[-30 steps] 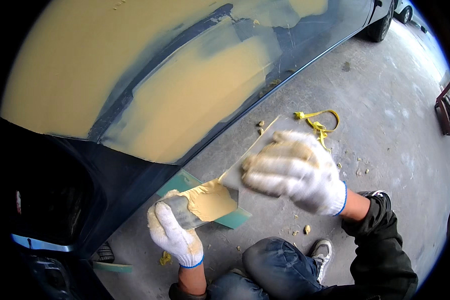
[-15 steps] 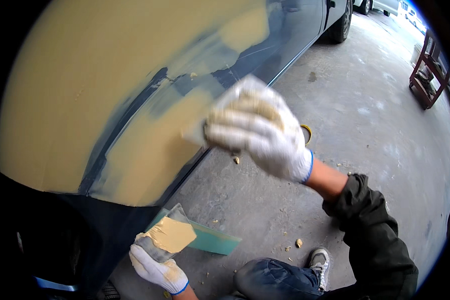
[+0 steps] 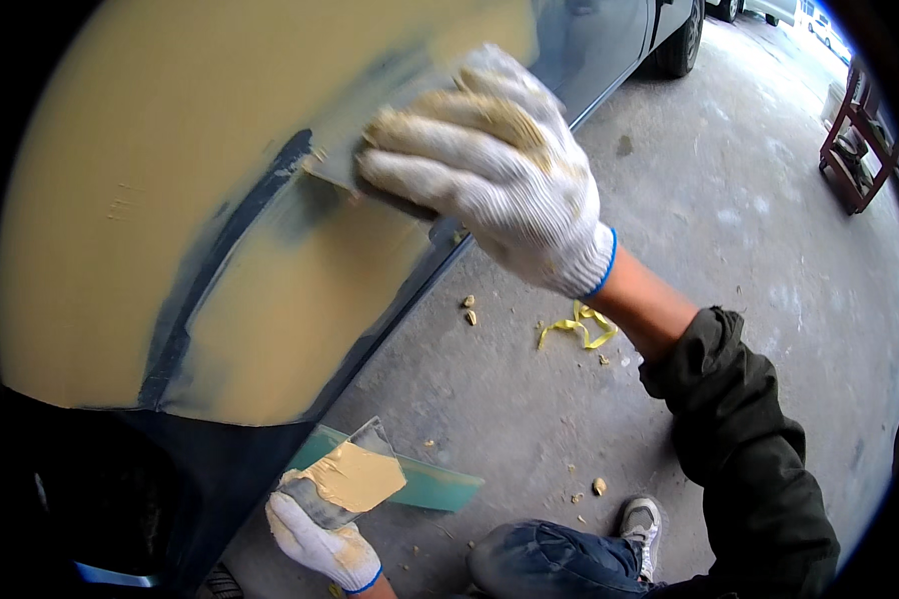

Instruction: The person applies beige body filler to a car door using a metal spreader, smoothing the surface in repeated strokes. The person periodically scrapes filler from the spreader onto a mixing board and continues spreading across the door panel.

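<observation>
The car panel (image 3: 270, 339), smeared with tan filler, is filling the upper left, its lower edge slanting up to the right. Over it the person's gloved right hand (image 3: 489, 165) is lying with fingers pressed side by side along a translucent spreader (image 3: 340, 165), probably to spread force across its blade; the thumb is hiding. Low, just off the panel's lower corner, the gloved left hand (image 3: 320, 544) is gripping a flat palette (image 3: 372, 436), seemingly keeping its load (image 3: 355, 477) of filler near and facing up; its fingers are mostly disappearing beneath, so their spread cannot be told. The palette's long axis is running from the hand toward upper right. The spreader is appearing against the panel, its exposed edge slanting down rightward; the glove is covering too much to tell its long axis.
</observation>
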`<control>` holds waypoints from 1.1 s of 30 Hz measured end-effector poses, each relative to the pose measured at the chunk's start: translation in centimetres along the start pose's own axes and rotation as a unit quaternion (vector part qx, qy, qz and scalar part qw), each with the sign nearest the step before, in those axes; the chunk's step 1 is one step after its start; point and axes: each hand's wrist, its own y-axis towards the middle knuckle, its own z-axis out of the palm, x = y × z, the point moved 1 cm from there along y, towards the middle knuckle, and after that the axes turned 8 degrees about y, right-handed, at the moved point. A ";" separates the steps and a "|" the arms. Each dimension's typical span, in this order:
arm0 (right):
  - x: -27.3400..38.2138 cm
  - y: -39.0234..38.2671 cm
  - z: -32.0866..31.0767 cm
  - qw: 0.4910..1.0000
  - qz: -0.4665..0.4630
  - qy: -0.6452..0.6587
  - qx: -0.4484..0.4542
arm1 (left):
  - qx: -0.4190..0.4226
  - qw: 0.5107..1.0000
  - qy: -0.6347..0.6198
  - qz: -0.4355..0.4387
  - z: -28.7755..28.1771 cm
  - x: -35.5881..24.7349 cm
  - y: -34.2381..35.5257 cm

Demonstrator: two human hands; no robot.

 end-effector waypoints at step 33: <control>12.3 -6.4 -4.8 0.563 0.295 0.749 0.186 | 0.159 0.982 0.088 0.059 1.6 -1.1 -2.8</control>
